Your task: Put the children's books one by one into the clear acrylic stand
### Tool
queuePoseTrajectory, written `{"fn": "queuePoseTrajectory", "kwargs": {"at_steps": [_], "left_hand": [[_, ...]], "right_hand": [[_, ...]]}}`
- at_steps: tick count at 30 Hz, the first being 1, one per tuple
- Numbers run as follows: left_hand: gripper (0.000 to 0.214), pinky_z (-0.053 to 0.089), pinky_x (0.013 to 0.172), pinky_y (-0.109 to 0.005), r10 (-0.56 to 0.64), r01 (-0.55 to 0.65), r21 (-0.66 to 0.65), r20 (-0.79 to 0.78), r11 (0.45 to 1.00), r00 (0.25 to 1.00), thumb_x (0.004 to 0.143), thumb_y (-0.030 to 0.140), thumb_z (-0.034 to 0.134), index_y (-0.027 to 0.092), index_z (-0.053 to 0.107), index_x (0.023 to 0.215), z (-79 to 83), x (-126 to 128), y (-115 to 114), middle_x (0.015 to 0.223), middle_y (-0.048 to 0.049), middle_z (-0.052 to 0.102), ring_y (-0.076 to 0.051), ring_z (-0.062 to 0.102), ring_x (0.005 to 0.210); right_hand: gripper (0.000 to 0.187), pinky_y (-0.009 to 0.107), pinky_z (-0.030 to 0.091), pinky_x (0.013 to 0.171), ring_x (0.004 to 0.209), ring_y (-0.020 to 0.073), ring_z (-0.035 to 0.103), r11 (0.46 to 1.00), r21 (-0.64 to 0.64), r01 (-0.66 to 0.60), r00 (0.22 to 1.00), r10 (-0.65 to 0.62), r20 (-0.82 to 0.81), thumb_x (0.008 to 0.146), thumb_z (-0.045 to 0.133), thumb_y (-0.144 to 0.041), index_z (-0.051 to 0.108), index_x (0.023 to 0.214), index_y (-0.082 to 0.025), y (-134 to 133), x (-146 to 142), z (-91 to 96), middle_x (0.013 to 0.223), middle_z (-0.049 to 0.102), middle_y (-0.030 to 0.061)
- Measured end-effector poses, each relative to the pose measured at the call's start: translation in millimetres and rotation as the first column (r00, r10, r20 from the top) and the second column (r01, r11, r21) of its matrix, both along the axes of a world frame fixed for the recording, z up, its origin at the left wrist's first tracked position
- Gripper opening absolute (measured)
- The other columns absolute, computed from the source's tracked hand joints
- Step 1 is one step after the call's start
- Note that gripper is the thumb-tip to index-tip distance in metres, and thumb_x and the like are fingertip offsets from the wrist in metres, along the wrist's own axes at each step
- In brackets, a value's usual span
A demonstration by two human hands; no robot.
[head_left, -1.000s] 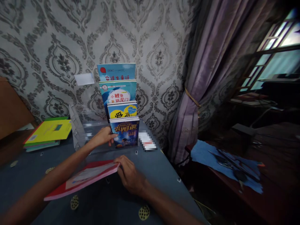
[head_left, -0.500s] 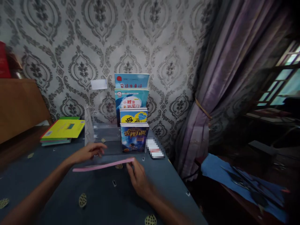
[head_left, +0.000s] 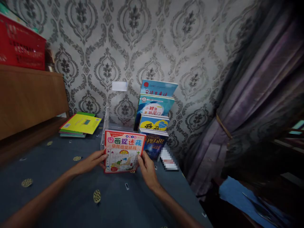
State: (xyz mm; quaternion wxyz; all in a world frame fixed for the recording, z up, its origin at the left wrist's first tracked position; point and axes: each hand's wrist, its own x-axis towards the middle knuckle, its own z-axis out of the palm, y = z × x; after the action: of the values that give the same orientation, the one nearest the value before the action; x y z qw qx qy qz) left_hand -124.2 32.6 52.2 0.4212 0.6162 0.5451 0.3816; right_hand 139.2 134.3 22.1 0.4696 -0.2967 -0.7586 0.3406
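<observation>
Upright between my hands is a red-bordered picture book (head_left: 123,155), its front cover facing me. My left hand (head_left: 96,160) grips its left edge, thumb on the cover. On the opposite edge my right hand (head_left: 147,167) is closed, thumb also in front; the fingers behind the book are hidden. Just behind it stands a clear tiered rack (head_left: 106,123), its left part mostly covered by the book. The rack's right side holds books in steps: a dark blue book (head_left: 155,145) in front, then a yellow and blue book (head_left: 163,124), with teal books (head_left: 163,103) higher at the back.
A stack of books with a yellow one (head_left: 83,123) on top lies at the left. Beyond it are a wooden cabinet (head_left: 30,101) and a red basket (head_left: 23,44). A pixelated flat object (head_left: 169,160) lies right of the rack. The table's right edge runs near a curtain (head_left: 218,136).
The book was edge-on in my right hand only; now its cover faces me. My left hand has taken hold of its left edge. The view has turned left.
</observation>
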Motion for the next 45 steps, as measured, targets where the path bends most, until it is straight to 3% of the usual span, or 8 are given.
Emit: {"fn": "queuePoseTrajectory", "kwargs": {"at_steps": [4,8,10,15,19,26,35,45], "left_hand": [[0.062,0.062,0.074,-0.037,0.049,-0.048,-0.011,0.068,0.999,0.996,0.087,0.065,0.059,0.026,0.06,0.136,10.1,-13,-2,0.121,-0.0086,0.069,-0.026,0.069,0.095],[0.06,0.062,0.07,-0.038,0.15,-0.148,0.15,-0.004,0.978,0.989,0.087,0.064,0.057,0.021,0.064,0.129,51.2,-34,10,0.111,-0.01,0.071,-0.029,0.068,0.096],[0.056,0.061,0.076,-0.04,0.254,-0.21,0.344,-0.088,0.915,0.963,0.09,0.061,0.054,0.018,0.065,0.124,83.3,-46,24,0.109,-0.0103,0.071,-0.03,0.066,0.1],[0.05,0.057,0.092,-0.045,0.375,-0.192,0.741,-0.087,0.644,0.923,0.097,0.053,0.047,0.015,0.06,0.126,161.7,-66,68,0.113,-0.01,0.067,-0.027,0.063,0.102],[0.047,0.058,0.09,-0.046,0.311,-0.175,0.79,-0.021,0.588,0.95,0.1,0.046,0.047,0.014,0.055,0.134,191.3,-68,97,0.12,-0.0119,0.065,-0.028,0.063,0.107],[0.045,0.057,0.095,-0.046,0.239,-0.187,0.767,0.045,0.614,0.97,0.1,0.041,0.051,0.015,0.054,0.137,187.9,-74,131,0.132,-0.0133,0.063,-0.029,0.062,0.117],[0.05,0.061,0.088,-0.042,0.214,-0.208,0.706,0.082,0.677,0.973,0.099,0.044,0.05,0.018,0.049,0.143,175.0,-84,150,0.13,-0.0123,0.065,-0.026,0.065,0.112],[0.047,0.061,0.081,-0.04,0.277,-0.214,0.716,0.029,0.665,0.96,0.098,0.043,0.05,0.018,0.054,0.138,184.3,-96,166,0.117,-0.0116,0.068,-0.024,0.067,0.095]], "right_hand": [[0.034,0.032,0.053,0.073,0.08,0.0223,0.066,0.996,-0.003,-0.087,0.994,0.087,0.062,0.097,0.045,-0.05,0.062,0.094,-0.021,12,-14,19.6,0.088,0.072,0.0053],[0.028,0.036,0.053,0.081,0.089,0.0245,0.066,0.986,0.105,-0.128,0.991,0.122,0.062,0.096,0.046,-0.046,0.06,0.096,-0.022,25,-35,70.1,0.091,0.07,0.0058],[0.026,0.039,0.052,0.085,0.092,0.0248,0.064,0.965,0.236,-0.115,0.993,0.108,0.043,0.096,0.046,-0.044,0.06,0.098,-0.022,34,-47,108.3,0.093,0.07,0.0064],[0.031,0.042,0.051,0.091,0.097,0.0247,0.062,0.828,0.557,-0.063,0.998,0.066,0.014,0.1,0.043,-0.046,0.059,0.111,-0.021,65,-71,203.7,0.103,0.067,0.0082],[0.038,0.043,0.053,0.091,0.1,0.026,0.063,0.77,0.637,0.017,0.998,-0.052,0.037,0.102,0.039,-0.052,0.057,0.119,-0.023,94,-81,242.4,0.105,0.067,0.0079],[0.031,0.049,0.053,0.094,0.104,0.0285,0.064,0.75,0.66,0.054,0.988,-0.136,0.073,0.103,0.039,-0.042,0.057,0.118,-0.023,127,-89,247.4,0.106,0.069,0.0093],[0.017,0.044,0.052,0.082,0.083,0.0288,0.065,0.749,0.653,0.111,0.937,-0.298,0.181,0.094,0.044,-0.029,0.057,0.101,-0.02,136,-97,247.1,0.089,0.07,0.0112],[0.011,0.051,0.054,0.086,0.091,0.0321,0.066,0.747,0.653,0.127,0.941,-0.299,0.16,0.092,0.047,-0.026,0.056,0.097,-0.022,146,-101,256.7,0.089,0.069,0.0116]]}}
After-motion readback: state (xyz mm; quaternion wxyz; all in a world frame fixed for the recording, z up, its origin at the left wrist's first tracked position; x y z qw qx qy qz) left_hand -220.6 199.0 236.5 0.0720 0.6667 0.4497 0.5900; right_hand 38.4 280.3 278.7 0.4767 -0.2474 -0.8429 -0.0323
